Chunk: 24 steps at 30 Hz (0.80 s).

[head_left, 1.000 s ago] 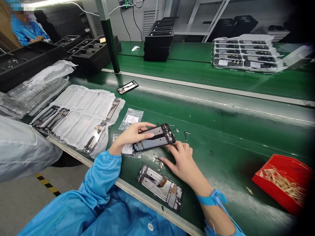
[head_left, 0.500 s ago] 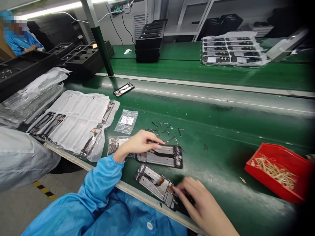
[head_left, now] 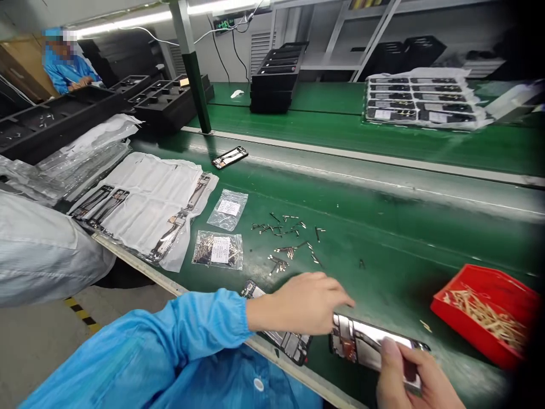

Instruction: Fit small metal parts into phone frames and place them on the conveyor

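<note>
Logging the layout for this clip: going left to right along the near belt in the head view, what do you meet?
The white sheet → labelled bag → left hand → phone frame in the right hand → red tray.

The long white ceiling tube (head_left: 128, 20) far left lights my view brightly; the near shiny silver phone frame (head_left: 366, 343) blurs; the right edge goes black.

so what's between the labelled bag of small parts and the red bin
Head view: loose metal parts scattered on the green belt near the bag, then mostly bare belt to the red bin.
</note>
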Each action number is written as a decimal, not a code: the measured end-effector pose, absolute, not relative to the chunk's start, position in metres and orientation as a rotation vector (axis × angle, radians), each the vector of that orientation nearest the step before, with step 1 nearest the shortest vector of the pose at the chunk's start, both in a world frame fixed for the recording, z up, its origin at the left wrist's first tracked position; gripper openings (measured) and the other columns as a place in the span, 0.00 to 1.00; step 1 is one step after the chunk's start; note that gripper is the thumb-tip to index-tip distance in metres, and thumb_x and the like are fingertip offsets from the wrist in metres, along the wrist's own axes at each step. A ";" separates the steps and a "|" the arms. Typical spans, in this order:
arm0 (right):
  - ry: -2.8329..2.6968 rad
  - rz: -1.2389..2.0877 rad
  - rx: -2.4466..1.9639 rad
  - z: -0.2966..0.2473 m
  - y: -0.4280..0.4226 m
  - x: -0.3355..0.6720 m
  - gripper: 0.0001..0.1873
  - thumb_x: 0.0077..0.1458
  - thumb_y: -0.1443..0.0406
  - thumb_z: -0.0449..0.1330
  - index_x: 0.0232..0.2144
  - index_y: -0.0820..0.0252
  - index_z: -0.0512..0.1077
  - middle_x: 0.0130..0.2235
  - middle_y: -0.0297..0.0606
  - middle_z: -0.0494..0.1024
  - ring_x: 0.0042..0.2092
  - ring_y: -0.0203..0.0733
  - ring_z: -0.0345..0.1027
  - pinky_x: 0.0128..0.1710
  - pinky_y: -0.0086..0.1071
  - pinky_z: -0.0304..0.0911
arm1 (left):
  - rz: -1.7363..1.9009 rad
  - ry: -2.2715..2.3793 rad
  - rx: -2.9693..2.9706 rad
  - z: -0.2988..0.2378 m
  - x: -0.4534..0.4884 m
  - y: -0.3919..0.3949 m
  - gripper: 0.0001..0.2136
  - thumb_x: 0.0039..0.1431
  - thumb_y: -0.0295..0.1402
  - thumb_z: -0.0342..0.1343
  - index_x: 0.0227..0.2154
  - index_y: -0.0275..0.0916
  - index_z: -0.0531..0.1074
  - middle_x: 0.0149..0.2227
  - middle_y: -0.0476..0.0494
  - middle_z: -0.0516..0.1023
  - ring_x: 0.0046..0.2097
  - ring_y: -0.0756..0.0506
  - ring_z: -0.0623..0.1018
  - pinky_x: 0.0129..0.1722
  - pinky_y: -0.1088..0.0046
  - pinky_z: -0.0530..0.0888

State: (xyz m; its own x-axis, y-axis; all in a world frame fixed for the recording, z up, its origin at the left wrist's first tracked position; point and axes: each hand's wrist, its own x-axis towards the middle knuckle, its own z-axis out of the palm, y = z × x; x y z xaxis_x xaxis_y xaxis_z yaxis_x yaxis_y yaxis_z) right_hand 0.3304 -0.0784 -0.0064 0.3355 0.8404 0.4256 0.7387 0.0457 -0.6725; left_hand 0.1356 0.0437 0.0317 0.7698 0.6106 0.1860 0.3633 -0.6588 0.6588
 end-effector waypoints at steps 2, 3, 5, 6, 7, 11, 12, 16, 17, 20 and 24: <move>-1.601 0.088 -1.572 0.003 -0.049 0.307 0.10 0.72 0.58 0.61 0.40 0.57 0.74 0.35 0.36 0.77 0.36 0.43 0.69 0.40 0.37 0.62 | 0.761 0.904 2.087 0.026 0.102 0.035 0.19 0.59 0.17 0.49 0.43 0.35 0.83 0.44 0.40 0.86 0.45 0.43 0.82 0.49 0.67 0.78; -1.745 0.114 -1.473 0.005 -0.031 0.295 0.09 0.74 0.59 0.59 0.42 0.57 0.74 0.37 0.38 0.78 0.39 0.45 0.71 0.42 0.38 0.63 | 0.864 0.996 1.956 0.022 0.086 0.033 0.19 0.59 0.16 0.47 0.40 0.36 0.83 0.40 0.42 0.86 0.42 0.45 0.82 0.46 0.70 0.77; -2.000 0.140 -1.426 0.002 0.004 0.269 0.11 0.76 0.62 0.53 0.46 0.56 0.75 0.42 0.40 0.80 0.43 0.48 0.69 0.43 0.41 0.62 | 1.001 1.149 1.763 0.014 0.056 0.032 0.19 0.60 0.16 0.46 0.35 0.37 0.82 0.35 0.44 0.85 0.37 0.47 0.81 0.41 0.72 0.76; -2.090 0.140 -1.457 -0.002 0.020 0.258 0.12 0.76 0.62 0.52 0.48 0.56 0.75 0.42 0.41 0.80 0.44 0.50 0.68 0.42 0.42 0.60 | 1.031 1.199 1.712 0.011 0.043 0.033 0.18 0.60 0.16 0.46 0.34 0.37 0.82 0.35 0.45 0.85 0.36 0.47 0.81 0.40 0.72 0.75; -2.145 0.139 -1.487 -0.006 0.034 0.248 0.13 0.76 0.62 0.51 0.47 0.56 0.75 0.42 0.42 0.80 0.44 0.52 0.67 0.41 0.43 0.59 | 1.043 1.234 1.687 0.008 0.033 0.035 0.18 0.60 0.16 0.46 0.34 0.37 0.82 0.34 0.45 0.84 0.36 0.47 0.81 0.39 0.72 0.75; -2.202 0.171 -1.517 -0.019 0.058 0.230 0.16 0.77 0.60 0.50 0.38 0.56 0.73 0.39 0.42 0.78 0.43 0.53 0.65 0.40 0.44 0.56 | 1.082 1.289 1.790 0.014 0.013 0.050 0.16 0.65 0.19 0.48 0.39 0.37 0.81 0.39 0.43 0.84 0.42 0.45 0.81 0.44 0.68 0.74; -2.190 0.204 -1.504 -0.020 0.058 0.231 0.16 0.77 0.59 0.49 0.37 0.55 0.72 0.39 0.41 0.78 0.43 0.53 0.66 0.41 0.44 0.56 | 1.084 1.298 1.860 0.018 0.013 0.055 0.14 0.67 0.21 0.49 0.43 0.37 0.81 0.44 0.41 0.84 0.46 0.43 0.80 0.49 0.65 0.74; -1.946 0.557 -1.403 -0.013 0.054 0.241 0.17 0.76 0.51 0.52 0.40 0.53 0.73 0.40 0.37 0.79 0.44 0.49 0.69 0.44 0.41 0.61 | 0.803 1.271 2.071 0.033 0.028 0.077 0.10 0.73 0.37 0.59 0.50 0.40 0.79 0.52 0.39 0.82 0.57 0.38 0.74 0.59 0.57 0.67; -1.864 0.667 -1.385 -0.011 0.054 0.243 0.17 0.75 0.50 0.54 0.41 0.53 0.74 0.40 0.36 0.79 0.42 0.47 0.70 0.44 0.40 0.62 | 0.712 1.231 2.063 0.034 0.033 0.082 0.09 0.74 0.39 0.59 0.47 0.41 0.79 0.49 0.42 0.83 0.56 0.38 0.74 0.58 0.58 0.67; -1.698 0.889 -1.410 -0.011 0.054 0.246 0.19 0.71 0.46 0.57 0.41 0.52 0.75 0.38 0.33 0.80 0.38 0.43 0.71 0.39 0.36 0.64 | 0.598 1.124 1.990 0.032 0.043 0.094 0.11 0.77 0.38 0.55 0.39 0.41 0.77 0.42 0.48 0.84 0.52 0.43 0.75 0.56 0.62 0.65; -1.555 0.788 -1.536 -0.015 0.056 0.249 0.21 0.70 0.44 0.58 0.40 0.53 0.75 0.34 0.33 0.79 0.34 0.42 0.70 0.35 0.35 0.63 | 0.628 1.241 1.971 0.025 0.042 0.097 0.11 0.77 0.38 0.57 0.36 0.40 0.75 0.40 0.48 0.82 0.50 0.44 0.75 0.54 0.62 0.62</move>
State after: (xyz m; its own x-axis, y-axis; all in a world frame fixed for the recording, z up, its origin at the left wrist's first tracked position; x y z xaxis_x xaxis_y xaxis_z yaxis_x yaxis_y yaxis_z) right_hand 0.2493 0.0557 -0.0155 0.0522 0.9924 0.1110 0.4975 0.0706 -0.8646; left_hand 0.0417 0.0970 0.0247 0.4194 0.9073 0.0288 0.5605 -0.2838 0.7780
